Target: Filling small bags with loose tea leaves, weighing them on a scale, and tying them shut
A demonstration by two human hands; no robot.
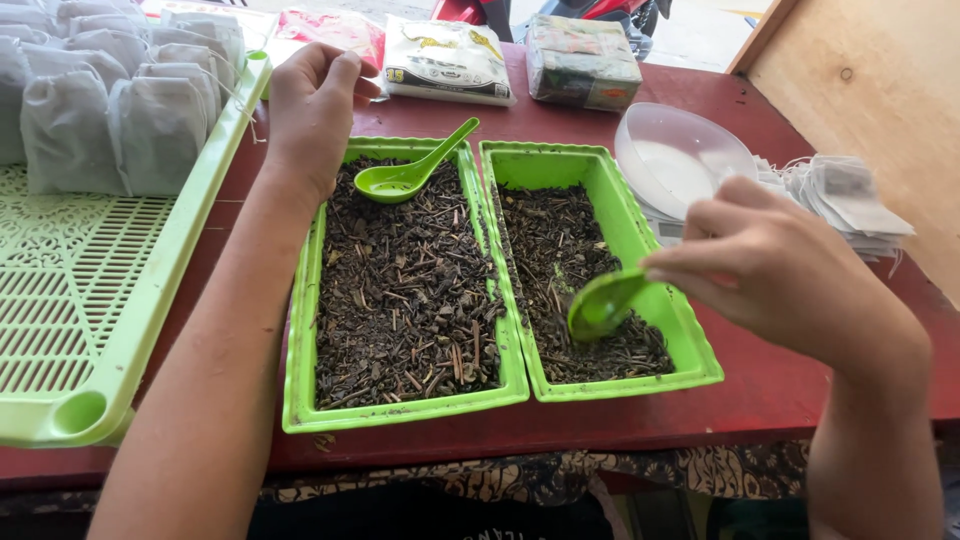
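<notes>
Two green rectangular trays of dark dried tea leaves sit side by side on a red table: the left tray [300, 330] fuller, the right tray [690, 340] less full. My right hand [770, 265] holds a green plastic spoon [605, 303] with its bowl down in the right tray's leaves. A second green spoon [405, 175] rests on the leaves at the far end of the left tray. My left hand [310, 105] reaches beyond the left tray, fingers curled loosely near the edge of a large tray [150, 300]; I cannot tell whether it holds anything.
The light green slotted large tray at left carries several filled white tea bags [110, 100]. A clear plastic bowl [680, 155] and a stack of empty stringed bags [840, 195] lie at right. Packets [445, 60] and a wrapped box [582, 60] stand at the back.
</notes>
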